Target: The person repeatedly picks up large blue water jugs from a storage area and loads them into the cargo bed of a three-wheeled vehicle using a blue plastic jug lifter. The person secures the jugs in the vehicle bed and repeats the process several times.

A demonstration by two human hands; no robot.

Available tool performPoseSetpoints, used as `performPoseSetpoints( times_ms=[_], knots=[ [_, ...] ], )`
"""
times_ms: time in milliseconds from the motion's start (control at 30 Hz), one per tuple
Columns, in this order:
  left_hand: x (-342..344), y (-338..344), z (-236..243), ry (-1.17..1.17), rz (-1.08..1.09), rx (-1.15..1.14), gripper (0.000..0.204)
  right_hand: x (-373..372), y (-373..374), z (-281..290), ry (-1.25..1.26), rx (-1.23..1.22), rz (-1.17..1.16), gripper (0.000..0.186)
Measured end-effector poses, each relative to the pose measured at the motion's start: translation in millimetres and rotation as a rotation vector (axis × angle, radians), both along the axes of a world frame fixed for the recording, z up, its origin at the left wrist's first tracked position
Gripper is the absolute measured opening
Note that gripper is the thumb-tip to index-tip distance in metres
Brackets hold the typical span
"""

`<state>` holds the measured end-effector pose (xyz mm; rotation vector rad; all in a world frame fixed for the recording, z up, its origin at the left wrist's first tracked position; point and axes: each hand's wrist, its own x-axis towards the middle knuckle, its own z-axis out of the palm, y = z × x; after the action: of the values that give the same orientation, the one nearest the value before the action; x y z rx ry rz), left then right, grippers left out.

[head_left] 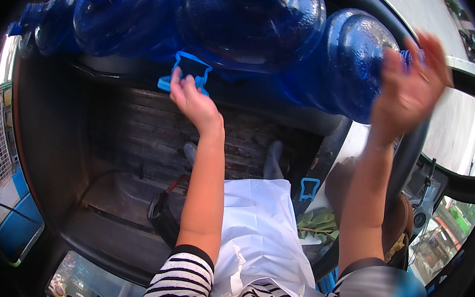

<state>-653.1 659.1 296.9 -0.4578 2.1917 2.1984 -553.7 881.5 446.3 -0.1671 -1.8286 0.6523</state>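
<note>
- Fingers of the left hand [193, 103] were bent and closed on a blue plastic handle [165, 83], which was held in front of the lower edge of the middle bottle; the fingers covered part of its band, so whether it was one loop or several together could not be told.
- Right hand [412, 87] was raised, blurred, with its fingers spread apart and nothing visible in its grasp; it overlapped the neck of the right bottle [353, 62], and contact could not be judged.
- Middle bottle [249, 35], large and blue, was cut off by the upper edge of the view.
- Left bottles [127, 20] overlapped one another toward the dark rim, which made them hard to count.
- Another blue handle [310, 180] showed to the right, beside the white apron [259, 228], well apart from both hands.
- Green leaves [318, 224] lay partly hidden between the apron and the right forearm.
- Grey boots [273, 159] showed only in part above the apron, against dark slats [144, 130].
- Blurred object [382, 294] covered the right sleeve near the lower edge; its kind was unclear.
</note>
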Motion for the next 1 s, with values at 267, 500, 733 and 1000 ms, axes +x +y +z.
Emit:
performPoseSetpoints(
  times_ms=[267, 500, 733, 1000],
  knots=[
    [186.2, 53.8, 14.5, -0.107, -0.633, -0.118, 0.045, 61.1, 105.5, -100.6, 0.038, -0.536, -0.032, 0.056],
    [190.1, 92.8, -7.4, -0.769, -0.641, 0.309, 0.054, 69.8, 61.1, -80.2, 0.011, -0.556, -0.141, 0.023],
    [234.8, 66.6, -29.5, -0.728, -0.666, 0.622, 0.057, 127.5, 4.5, -92.6, 0.003, -0.511, 0.123, 0.045],
    [211.7, 160.4, -9.6, -0.565, -0.516, 0.492, 0.043, 61.1, 99.4, -58.8, -0.395, -0.557, 0.102, 0.062]
  ],
)
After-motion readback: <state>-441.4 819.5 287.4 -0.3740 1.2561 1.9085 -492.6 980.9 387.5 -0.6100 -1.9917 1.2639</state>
